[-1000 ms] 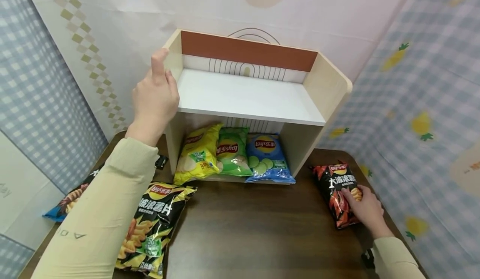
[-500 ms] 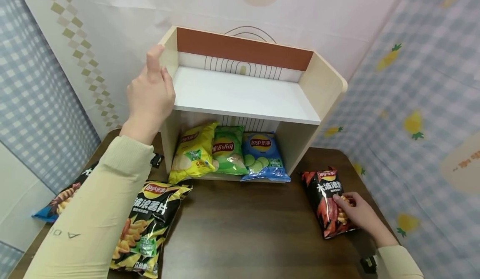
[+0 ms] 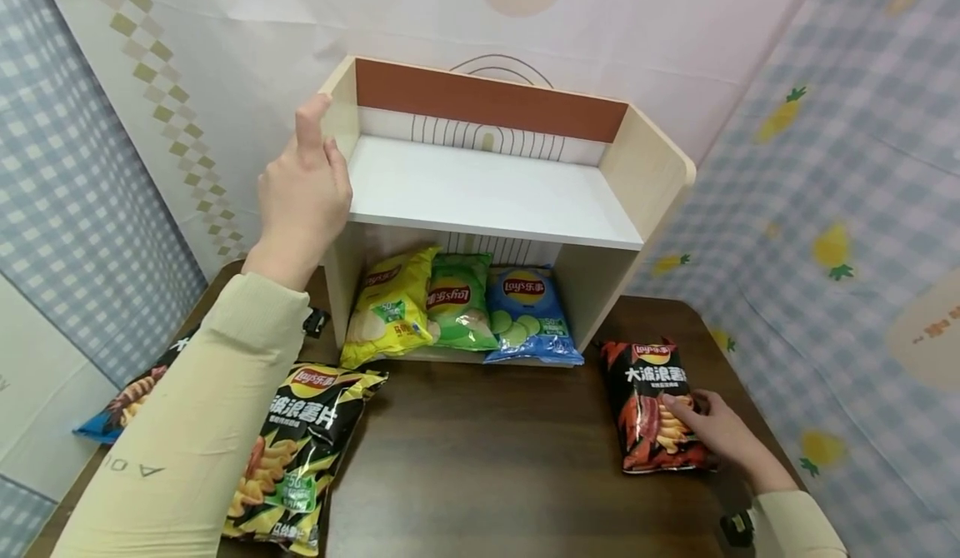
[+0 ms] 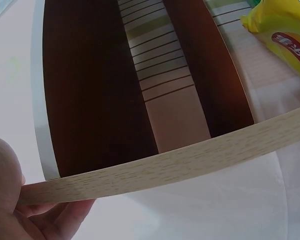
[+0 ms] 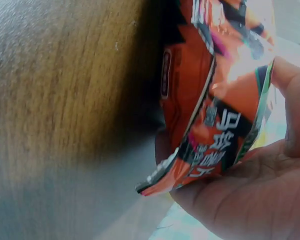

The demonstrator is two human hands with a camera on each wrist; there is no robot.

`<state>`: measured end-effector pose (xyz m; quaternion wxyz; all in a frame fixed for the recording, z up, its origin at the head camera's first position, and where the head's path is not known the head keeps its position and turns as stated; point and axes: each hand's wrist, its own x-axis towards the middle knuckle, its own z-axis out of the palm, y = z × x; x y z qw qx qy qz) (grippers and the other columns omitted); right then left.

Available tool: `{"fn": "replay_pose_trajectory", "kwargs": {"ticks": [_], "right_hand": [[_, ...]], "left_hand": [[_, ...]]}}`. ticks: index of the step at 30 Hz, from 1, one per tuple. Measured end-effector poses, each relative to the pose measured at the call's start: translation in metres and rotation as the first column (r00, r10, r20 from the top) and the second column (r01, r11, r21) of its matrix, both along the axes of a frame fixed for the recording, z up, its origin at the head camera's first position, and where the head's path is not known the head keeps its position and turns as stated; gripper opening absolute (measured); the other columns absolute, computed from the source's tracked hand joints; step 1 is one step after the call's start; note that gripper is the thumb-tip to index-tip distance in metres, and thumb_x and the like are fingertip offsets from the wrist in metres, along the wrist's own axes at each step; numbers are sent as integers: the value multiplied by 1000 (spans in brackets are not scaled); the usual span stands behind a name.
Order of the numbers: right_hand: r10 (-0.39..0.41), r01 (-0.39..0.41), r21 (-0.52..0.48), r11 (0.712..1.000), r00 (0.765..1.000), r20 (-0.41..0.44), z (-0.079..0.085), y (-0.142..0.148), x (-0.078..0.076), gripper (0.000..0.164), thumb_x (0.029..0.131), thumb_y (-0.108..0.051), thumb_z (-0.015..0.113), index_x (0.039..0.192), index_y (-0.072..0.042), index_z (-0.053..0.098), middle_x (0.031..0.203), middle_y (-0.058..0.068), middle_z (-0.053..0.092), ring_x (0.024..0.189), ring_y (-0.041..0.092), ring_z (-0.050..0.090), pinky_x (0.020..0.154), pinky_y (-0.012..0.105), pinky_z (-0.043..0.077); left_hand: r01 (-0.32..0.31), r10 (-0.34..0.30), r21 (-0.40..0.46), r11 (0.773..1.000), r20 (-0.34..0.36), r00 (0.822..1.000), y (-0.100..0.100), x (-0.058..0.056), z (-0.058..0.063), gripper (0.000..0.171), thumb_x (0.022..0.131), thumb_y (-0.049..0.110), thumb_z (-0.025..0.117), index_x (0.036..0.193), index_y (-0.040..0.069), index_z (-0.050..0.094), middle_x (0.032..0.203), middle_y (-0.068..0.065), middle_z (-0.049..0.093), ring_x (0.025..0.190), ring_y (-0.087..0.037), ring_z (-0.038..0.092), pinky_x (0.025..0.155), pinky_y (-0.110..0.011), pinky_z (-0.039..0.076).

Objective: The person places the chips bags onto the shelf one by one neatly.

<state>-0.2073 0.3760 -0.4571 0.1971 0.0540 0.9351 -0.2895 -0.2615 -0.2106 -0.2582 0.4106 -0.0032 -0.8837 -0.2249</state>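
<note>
My left hand grips the upper left side panel of a small two-tier shelf. In the left wrist view, the thumb and fingers lie on either side of the panel's edge. At the right of the table, my right hand holds a red-and-black bag of potato chips by its right side, thumb on the front. Close up in the right wrist view, the chip bag's orange-red side sits between thumb and fingers, low over the wood. The fingers behind the bag are mostly hidden.
Yellow, green and blue chip bags stand side by side in the lower tier. A black-and-yellow chip bag lies at the left front; a blue-and-black one is partly behind my left sleeve. Patterned curtains enclose the table.
My right hand has moved the red-and-black chip bag a little left and towards me, turning it straighter. The left hand stays at the shelf's panel.
</note>
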Motion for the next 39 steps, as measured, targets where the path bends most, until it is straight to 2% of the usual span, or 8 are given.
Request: {"fn": "replay_pose_trajectory", "kwargs": {"ticks": [5, 10, 19, 23, 28, 31, 35, 39], "right_hand": [[-33, 36, -45, 998, 997, 68, 0, -1, -2, 109, 90, -69, 44, 146, 15, 2, 142, 44, 19, 122, 54, 37, 81, 52, 48], [-53, 61, -61, 996, 991, 121, -2, 1, -7, 112, 89, -71, 43, 146, 15, 0, 143, 44, 14, 126, 57, 31, 86, 57, 44], [-124, 140, -109, 984, 982, 146, -5, 2, -4, 119, 85, -73, 48, 146, 14, -5, 142, 43, 15, 124, 57, 34, 75, 50, 50], [-141, 160, -131, 978, 980, 140, -4, 3, 2, 119, 86, -73, 48, 146, 15, -7, 145, 43, 10, 127, 57, 28, 85, 56, 46], [-195, 244, -252, 937, 960, 202, -4, 8, 13, 115, 89, -69, 46, 146, 9, -16, 149, 41, 0, 134, 56, 19, 96, 61, 37], [-227, 284, -310, 907, 951, 210, -6, 12, 19, 112, 90, -67, 48, 148, 7, -12, 149, 39, 12, 131, 52, 32, 93, 56, 43], [-283, 327, -371, 869, 944, 169, -7, 11, 27, 103, 90, -62, 54, 151, 5, 4, 128, 28, 50, 103, 32, 62, 80, 45, 53], [-300, 328, -380, 865, 945, 134, 3, 8, 38, 98, 91, -59, 56, 151, 2, 9, 113, 13, 59, 89, 21, 65, 74, 42, 54]], "left_hand": [[1, -1, 4, 1000, 5, 1000, -1, 1, 1, 36, 104, 28, 24, 140, 26, 22, 94, -28, 60, 52, -40, 45, 52, -52, 38], [-4, 4, 11, 1000, 15, 1000, -1, 2, 3, 36, 104, 27, 24, 140, 26, 22, 94, -27, 60, 51, -40, 45, 52, -51, 38], [3, -3, 2, 1000, 16, 1000, 3, 3, 4, 36, 104, 27, 24, 140, 26, 22, 90, -25, 58, 51, -38, 45, 51, -50, 38], [11, -11, 5, 1000, 19, 1000, 7, 1, 5, 37, 104, 27, 23, 140, 26, 22, 87, -24, 57, 51, -38, 44, 51, -49, 38], [29, -29, 4, 1000, 24, 999, 11, -1, 3, 36, 104, 27, 23, 140, 26, 22, 86, -22, 56, 51, -37, 44, 51, -49, 38], [35, -35, 9, 999, 33, 999, 13, -3, 4, 36, 104, 28, 23, 140, 26, 21, 89, -24, 57, 52, -38, 45, 52, -50, 38], [43, -43, 12, 999, 26, 999, 14, -4, 4, 36, 104, 27, 24, 140, 26, 22, 89, -25, 58, 53, -39, 46, 53, -51, 39], [48, -48, 8, 999, 23, 999, 11, -4, 1, 36, 104, 27, 25, 140, 26, 22, 90, -26, 58, 53, -41, 46, 53, -52, 39]]}}
